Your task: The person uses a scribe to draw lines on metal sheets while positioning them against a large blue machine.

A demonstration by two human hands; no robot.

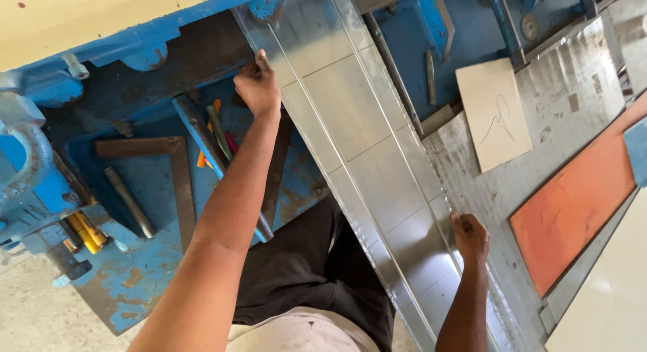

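Sheet metal [357,143], a long shiny folded strip, runs slantwise across the blue machine [135,48] from the top down toward the person's legs. Going left to right: some yellow-handled tools [86,232] and a steel square [172,170] sit in the blue tray. Left hand [257,85] is curled over the strip's far left edge, gripping it. Right hand [470,237] is closed on the near right edge. Further right, a pale card [493,114] and an orange panel [573,203] lie on the steel table [559,96].
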